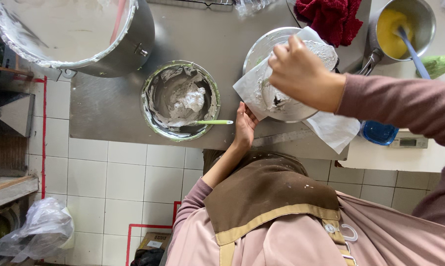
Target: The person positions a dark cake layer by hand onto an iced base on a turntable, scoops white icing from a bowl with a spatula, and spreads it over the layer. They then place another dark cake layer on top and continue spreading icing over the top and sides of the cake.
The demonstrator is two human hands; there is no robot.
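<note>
- Head view: the right hand (301,74) is closed on a white paper sheet (331,129), pressing it into a tilted steel bowl (267,47) smeared with white cream
- The left hand (244,125) rests with its fingers loosely curled at the edge of the worktop (109,106), touching the sheet's corner and gripping nothing
- Just beside it stands a second metal bowl (156,120) holding white cream, a green-handled spatula (212,122) lying across its rim
- A large steel pot (134,47) sits at the worktop's far left
- A red cloth (328,17) and a pan of yellow batter (427,19) lie beyond the tilted bowl
</note>
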